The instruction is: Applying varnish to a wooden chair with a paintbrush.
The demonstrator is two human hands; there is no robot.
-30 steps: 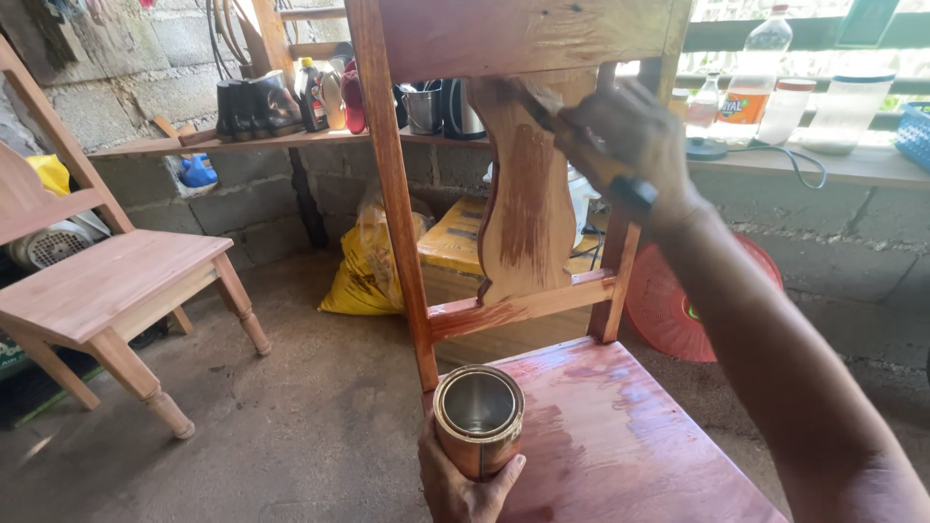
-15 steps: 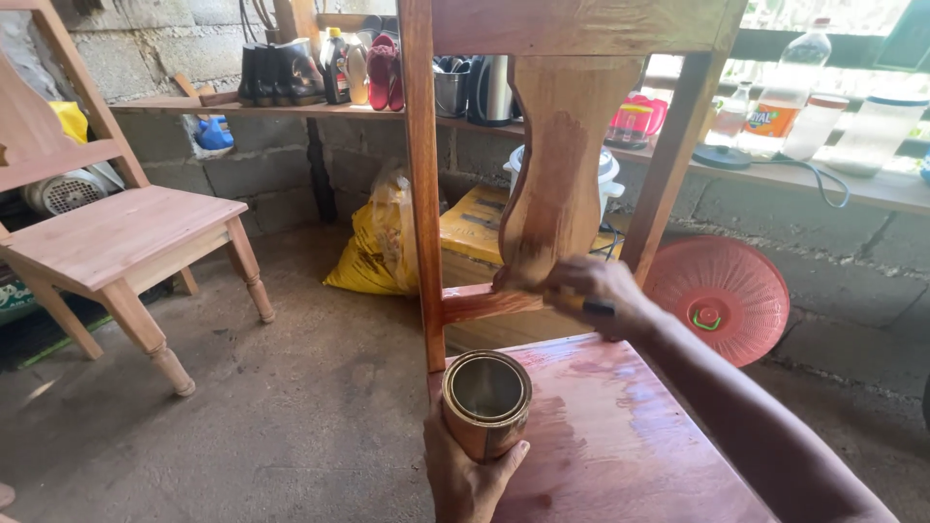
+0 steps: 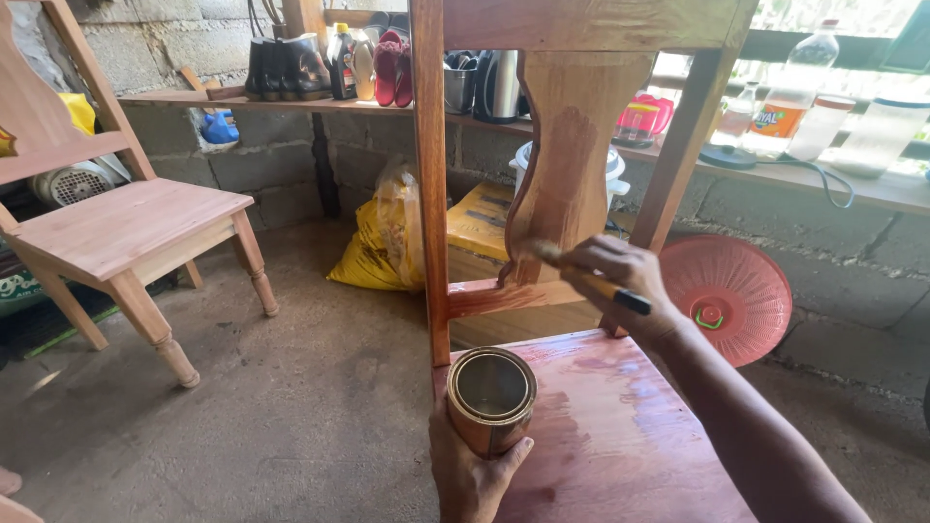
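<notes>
Here, brush (image 3: 572,266) in right hand (image 3: 620,286), tin (image 3: 491,399) in left hand (image 3: 475,470)

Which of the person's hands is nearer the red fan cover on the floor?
Right. The right hand, holding a brush at the chair back, is just left of the fan cover. The left hand holds the can, farther left and lower.

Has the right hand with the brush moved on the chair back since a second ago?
Yes. The right hand dropped from the splat's top to its base, just above the lower rail.
</notes>
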